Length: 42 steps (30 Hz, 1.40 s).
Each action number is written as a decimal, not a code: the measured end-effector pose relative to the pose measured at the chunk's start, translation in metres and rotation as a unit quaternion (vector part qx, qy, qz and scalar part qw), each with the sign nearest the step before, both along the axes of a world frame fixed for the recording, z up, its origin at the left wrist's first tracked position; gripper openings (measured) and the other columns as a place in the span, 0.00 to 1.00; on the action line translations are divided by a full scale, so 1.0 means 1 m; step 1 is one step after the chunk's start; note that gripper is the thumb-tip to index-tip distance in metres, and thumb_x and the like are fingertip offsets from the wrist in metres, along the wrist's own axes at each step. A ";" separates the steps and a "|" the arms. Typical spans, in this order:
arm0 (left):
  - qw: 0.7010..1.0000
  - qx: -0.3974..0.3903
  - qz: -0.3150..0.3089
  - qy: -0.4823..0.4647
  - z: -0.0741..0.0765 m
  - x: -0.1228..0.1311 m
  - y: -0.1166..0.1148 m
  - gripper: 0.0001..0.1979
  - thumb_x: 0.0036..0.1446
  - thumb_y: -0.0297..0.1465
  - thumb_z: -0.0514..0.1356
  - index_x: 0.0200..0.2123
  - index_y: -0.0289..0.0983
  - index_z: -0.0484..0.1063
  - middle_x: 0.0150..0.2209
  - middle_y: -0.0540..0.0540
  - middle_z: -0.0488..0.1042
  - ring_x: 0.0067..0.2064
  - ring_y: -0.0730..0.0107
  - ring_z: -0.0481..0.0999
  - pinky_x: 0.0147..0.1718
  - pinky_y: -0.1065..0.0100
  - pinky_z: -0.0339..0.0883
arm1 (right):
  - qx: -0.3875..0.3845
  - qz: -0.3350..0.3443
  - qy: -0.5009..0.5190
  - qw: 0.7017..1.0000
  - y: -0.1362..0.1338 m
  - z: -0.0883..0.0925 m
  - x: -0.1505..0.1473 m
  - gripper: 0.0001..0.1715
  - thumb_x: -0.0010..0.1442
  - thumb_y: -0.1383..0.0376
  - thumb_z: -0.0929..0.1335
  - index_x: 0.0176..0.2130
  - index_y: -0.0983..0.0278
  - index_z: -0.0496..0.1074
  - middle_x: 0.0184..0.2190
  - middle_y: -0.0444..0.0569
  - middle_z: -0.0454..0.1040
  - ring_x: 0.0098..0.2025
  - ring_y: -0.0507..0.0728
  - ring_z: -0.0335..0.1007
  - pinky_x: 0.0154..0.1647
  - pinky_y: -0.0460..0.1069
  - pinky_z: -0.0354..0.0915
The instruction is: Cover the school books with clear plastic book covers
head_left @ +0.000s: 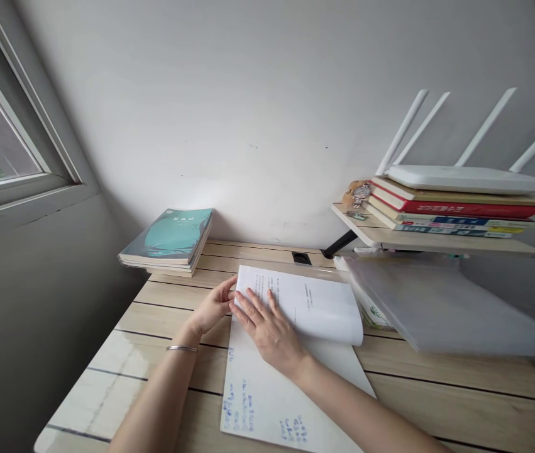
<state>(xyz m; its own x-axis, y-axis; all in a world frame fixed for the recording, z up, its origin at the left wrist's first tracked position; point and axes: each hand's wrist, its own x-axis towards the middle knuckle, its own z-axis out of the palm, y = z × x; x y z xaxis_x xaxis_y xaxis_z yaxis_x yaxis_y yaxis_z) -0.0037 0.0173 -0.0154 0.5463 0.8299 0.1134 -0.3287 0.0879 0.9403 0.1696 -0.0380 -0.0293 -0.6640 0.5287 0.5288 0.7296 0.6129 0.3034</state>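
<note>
Before me on the desk lies a white sheet with blue handwriting (267,390). Over its upper part is a printed sheet (328,305), bent over in a rounded curve at its right end. My left hand (215,306), with a silver bracelet (181,348) on the wrist, has its fingers curled at the printed sheet's left edge; some fingertips are hidden behind the paper. My right hand (270,327) rests flat on the print, fingers spread and holding nothing. A clear plastic edge (286,267) shows behind the papers.
Teal-covered books (173,233) are stacked at the back left of the wooden desk (154,321). A raised shelf (418,240) at right bears books (465,209), a white router (469,178) and small figures (358,194). Below it juts a translucent folder (441,308).
</note>
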 end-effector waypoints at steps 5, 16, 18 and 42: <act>1.000 -0.009 -0.008 0.003 -0.001 -0.002 0.000 0.32 0.47 0.24 0.64 0.57 0.40 0.63 0.33 0.47 0.75 0.31 0.74 0.71 0.33 0.73 0.61 | 0.019 -0.014 -0.002 1.000 0.000 -0.002 -0.002 0.32 0.61 0.75 0.56 0.63 0.65 0.53 0.65 0.50 0.50 0.66 0.65 0.41 0.60 0.70 0.44; 0.998 0.053 0.004 0.030 -0.006 -0.003 0.003 0.31 0.49 0.24 0.63 0.57 0.39 0.63 0.38 0.45 0.75 0.44 0.66 0.72 0.44 0.68 0.61 | 0.009 -0.036 0.029 0.999 0.003 0.001 -0.001 0.33 0.60 0.75 0.57 0.64 0.63 0.52 0.65 0.50 0.50 0.66 0.63 0.41 0.62 0.67 0.45; 0.999 0.043 0.002 0.027 -0.004 -0.003 0.002 0.30 0.48 0.24 0.63 0.56 0.39 0.65 0.42 0.43 0.75 0.44 0.65 0.72 0.44 0.67 0.62 | 0.014 -0.029 0.026 0.999 0.003 0.000 0.000 0.33 0.60 0.75 0.57 0.64 0.64 0.52 0.65 0.49 0.51 0.66 0.63 0.41 0.62 0.66 0.45; 0.995 -0.012 0.094 0.010 -0.002 0.006 0.000 0.36 0.40 0.18 0.59 0.56 0.41 0.65 0.37 0.46 0.78 0.32 0.72 0.73 0.26 0.77 0.60 | -0.265 -0.203 0.635 0.697 0.010 -0.003 0.158 0.24 0.49 0.44 0.66 0.25 0.62 0.62 0.22 0.41 0.64 0.27 0.53 0.60 0.28 0.48 0.58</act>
